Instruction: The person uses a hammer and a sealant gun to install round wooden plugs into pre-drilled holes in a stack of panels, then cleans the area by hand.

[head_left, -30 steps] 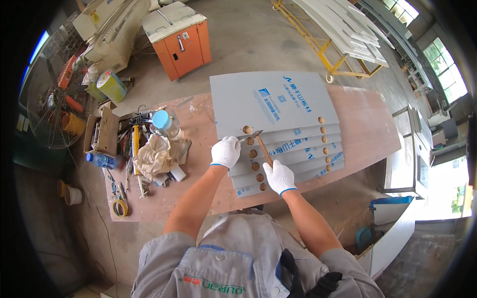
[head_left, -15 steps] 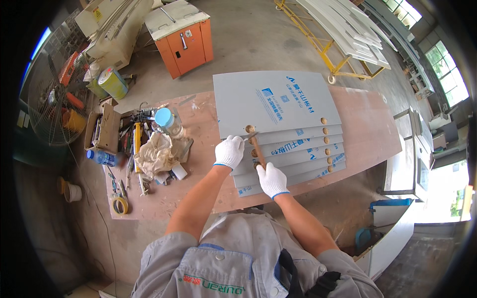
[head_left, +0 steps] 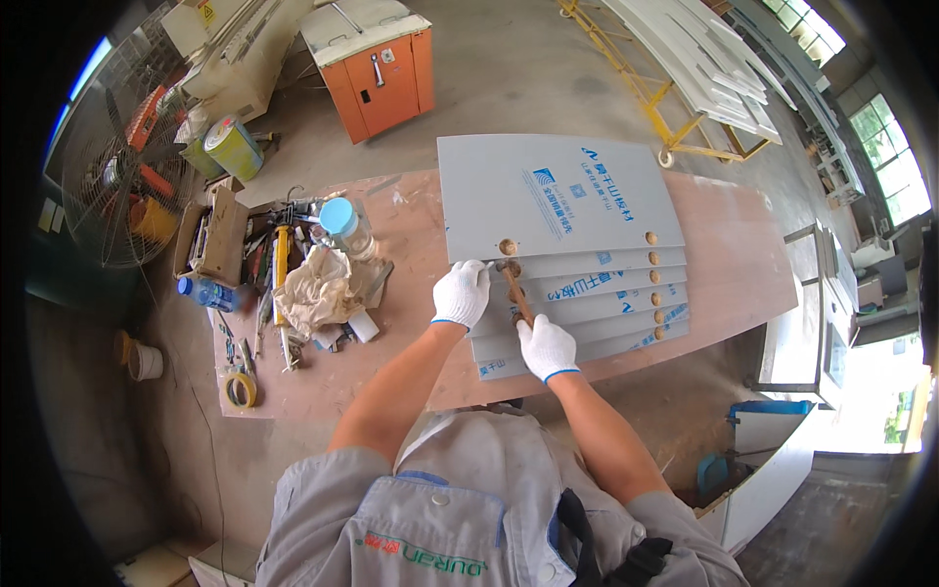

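A fanned stack of grey panels [head_left: 509, 196] with blue print lies on the table, with round holes along its stepped near edges. In my right hand [head_left: 547, 347], white-gloved and closed, is the wooden handle of a hammer [head_left: 516, 291]. The hammer's dark head rests low over the panels, close to my left fingertips. My left hand [head_left: 462, 293], also gloved, is closed at the left edge of the stack, below the hole [head_left: 508, 247] in the top panel. Whatever its fingers pinch is too small or hidden to name.
On the table's [head_left: 743, 264] left side lie a crumpled cloth [head_left: 318, 289], a lidded jar [head_left: 344, 230], a caulking gun [head_left: 283, 274], a tape roll [head_left: 240, 390] and a bottle [head_left: 207, 293]. Beyond stand an orange cabinet [head_left: 377, 93], a fan [head_left: 122, 186] and a yellow-framed rack [head_left: 675, 127].
The hammer head has come down nearer the panels and my left fingertips. My view has shifted a little, moving the table and stack slightly right and up in the picture.
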A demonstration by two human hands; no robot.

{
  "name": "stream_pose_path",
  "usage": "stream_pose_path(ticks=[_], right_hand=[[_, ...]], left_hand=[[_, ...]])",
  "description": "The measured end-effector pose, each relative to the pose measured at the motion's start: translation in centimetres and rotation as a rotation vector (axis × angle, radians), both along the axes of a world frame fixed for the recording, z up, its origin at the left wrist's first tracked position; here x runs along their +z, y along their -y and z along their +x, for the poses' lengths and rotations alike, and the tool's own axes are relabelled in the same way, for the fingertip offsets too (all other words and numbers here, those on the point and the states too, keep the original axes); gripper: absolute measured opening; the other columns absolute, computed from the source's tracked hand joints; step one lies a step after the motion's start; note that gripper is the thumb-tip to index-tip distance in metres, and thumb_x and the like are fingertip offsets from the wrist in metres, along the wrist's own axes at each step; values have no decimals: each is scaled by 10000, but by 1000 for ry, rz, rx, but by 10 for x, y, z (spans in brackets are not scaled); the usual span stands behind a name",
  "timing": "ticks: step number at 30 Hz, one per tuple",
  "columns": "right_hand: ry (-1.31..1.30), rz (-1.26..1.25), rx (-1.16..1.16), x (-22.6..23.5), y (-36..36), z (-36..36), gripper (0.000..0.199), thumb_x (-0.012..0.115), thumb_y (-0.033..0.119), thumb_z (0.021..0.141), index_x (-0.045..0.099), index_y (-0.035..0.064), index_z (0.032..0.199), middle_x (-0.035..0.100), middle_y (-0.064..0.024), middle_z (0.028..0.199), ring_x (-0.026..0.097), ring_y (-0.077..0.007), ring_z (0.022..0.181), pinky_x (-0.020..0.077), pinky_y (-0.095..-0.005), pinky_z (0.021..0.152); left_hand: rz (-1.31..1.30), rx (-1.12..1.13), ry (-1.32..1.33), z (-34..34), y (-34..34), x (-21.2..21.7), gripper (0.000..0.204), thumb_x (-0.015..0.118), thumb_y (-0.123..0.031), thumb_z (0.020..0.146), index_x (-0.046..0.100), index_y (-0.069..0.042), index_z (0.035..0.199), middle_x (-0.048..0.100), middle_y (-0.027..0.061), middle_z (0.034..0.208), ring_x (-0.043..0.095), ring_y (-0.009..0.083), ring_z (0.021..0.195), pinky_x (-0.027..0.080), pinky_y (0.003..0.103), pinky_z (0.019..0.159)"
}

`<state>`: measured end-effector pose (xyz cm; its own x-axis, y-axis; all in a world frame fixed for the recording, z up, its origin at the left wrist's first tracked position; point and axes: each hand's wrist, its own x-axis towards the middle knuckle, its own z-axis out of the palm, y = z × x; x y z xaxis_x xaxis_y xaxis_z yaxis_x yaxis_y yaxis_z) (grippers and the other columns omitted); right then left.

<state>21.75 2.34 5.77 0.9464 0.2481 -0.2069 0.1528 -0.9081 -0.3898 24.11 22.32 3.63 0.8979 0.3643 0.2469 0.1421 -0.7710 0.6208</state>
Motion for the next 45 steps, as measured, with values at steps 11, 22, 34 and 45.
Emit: stream_pose_path(ticks=[11, 22, 34, 45], right_hand=[[3, 60, -14, -1, 10, -3, 495, 522, 494, 1034, 605, 16, 937, 706, -281, 811, 701, -484, 804, 539, -583, 745], [-74, -82, 55, 14, 7, 0, 455, 547, 440, 1026, 637, 3, 936, 723, -279, 814, 731, -455, 811, 572, -552, 767], [-129, -21, -26, 30, 20, 3, 509, 519, 494, 1030, 622, -2, 981, 717, -301, 872, 708, -482, 883, 542, -572, 819], [-52, 203, -192, 22, 25, 16, 564, 442, 521, 1070, 590, -22, 1029, 672, -366, 977, 637, -549, 984, 493, -614, 875]], left_hand=[[-133, -30, 40, 33, -9, 41, 88, 708, -194, 938, 756, -137, 984, 720, 106, 1039, 700, 327, 911, 571, 413, 796], [-166, -111, -65, 77, -30, 29, 221, 625, -263, 965, 785, -115, 1000, 753, 133, 1007, 702, 353, 979, 554, 442, 872], [-268, -214, -216, 73, -38, 36, 239, 633, -262, 957, 796, -115, 1054, 758, 129, 1093, 703, 350, 1034, 552, 422, 910], [-93, -350, -347, 86, -18, 49, 273, 608, -290, 944, 804, -129, 1045, 742, 120, 1109, 693, 353, 1052, 545, 445, 936]])
